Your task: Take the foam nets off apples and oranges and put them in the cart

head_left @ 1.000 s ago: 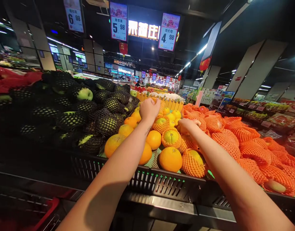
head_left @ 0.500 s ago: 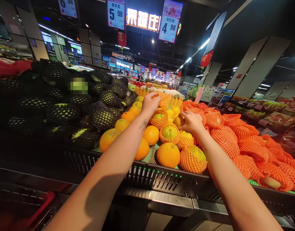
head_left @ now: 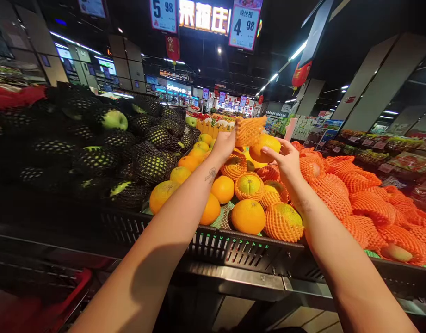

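My right hand (head_left: 285, 157) is closed on an orange (head_left: 263, 150), lifted above the pile, thumb on its near side. Close beside it, my left hand (head_left: 225, 143) grips an orange foam net sleeve (head_left: 250, 132); most of its fingers are hidden behind the sleeve. The sleeve's right end touches or overlaps the lifted orange. Below both hands lie more oranges, some bare like this front orange (head_left: 248, 216), others in foam nets like this netted orange (head_left: 284, 223).
A black slatted crate (head_left: 230, 247) edges the display. Green fruit in black nets (head_left: 152, 165) is heaped on the left, and fruit in red-orange foam nets (head_left: 329, 196) on the right. Price signs (head_left: 245, 25) hang overhead. A red cart part (head_left: 72, 296) shows at lower left.
The right hand has risen from the pile with an orange. The foam sleeve in the left hand now shows clearly, raised next to that orange. The view has shifted slightly.
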Action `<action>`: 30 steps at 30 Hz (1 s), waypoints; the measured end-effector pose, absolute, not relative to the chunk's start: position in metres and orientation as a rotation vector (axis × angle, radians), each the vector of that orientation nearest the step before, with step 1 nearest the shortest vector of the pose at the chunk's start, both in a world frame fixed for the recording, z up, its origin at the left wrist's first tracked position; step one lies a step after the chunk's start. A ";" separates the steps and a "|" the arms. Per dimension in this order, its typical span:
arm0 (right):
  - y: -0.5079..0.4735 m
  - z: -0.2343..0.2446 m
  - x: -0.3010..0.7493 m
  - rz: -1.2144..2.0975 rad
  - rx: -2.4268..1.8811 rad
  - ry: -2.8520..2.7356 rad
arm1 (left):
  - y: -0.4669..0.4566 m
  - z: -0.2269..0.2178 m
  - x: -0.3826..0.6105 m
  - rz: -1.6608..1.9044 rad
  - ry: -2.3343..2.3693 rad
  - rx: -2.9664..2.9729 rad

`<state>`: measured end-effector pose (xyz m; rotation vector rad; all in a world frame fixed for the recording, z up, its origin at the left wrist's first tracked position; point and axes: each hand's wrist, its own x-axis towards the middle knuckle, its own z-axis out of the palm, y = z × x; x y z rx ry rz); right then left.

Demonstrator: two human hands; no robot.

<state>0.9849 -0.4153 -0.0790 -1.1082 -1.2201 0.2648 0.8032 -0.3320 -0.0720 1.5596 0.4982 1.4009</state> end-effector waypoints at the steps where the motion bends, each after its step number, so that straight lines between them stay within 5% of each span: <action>1: -0.415 -0.078 0.983 0.322 -1.085 -1.174 | -0.332 -0.073 0.803 1.344 0.478 1.564; 9: -0.411 -0.079 0.992 0.522 -0.845 -0.994 | -0.334 -0.071 0.801 1.430 0.436 1.671; 20: -0.418 -0.070 1.001 0.502 -0.914 -1.495 | -0.361 -0.071 0.808 1.081 0.245 1.357; 27: -0.392 -0.060 1.029 0.230 -2.219 -2.019 | -0.353 -0.069 0.809 1.257 0.237 1.011; 30: -0.379 -0.058 1.020 0.319 -2.416 -2.062 | -0.354 -0.068 0.806 1.314 0.264 0.881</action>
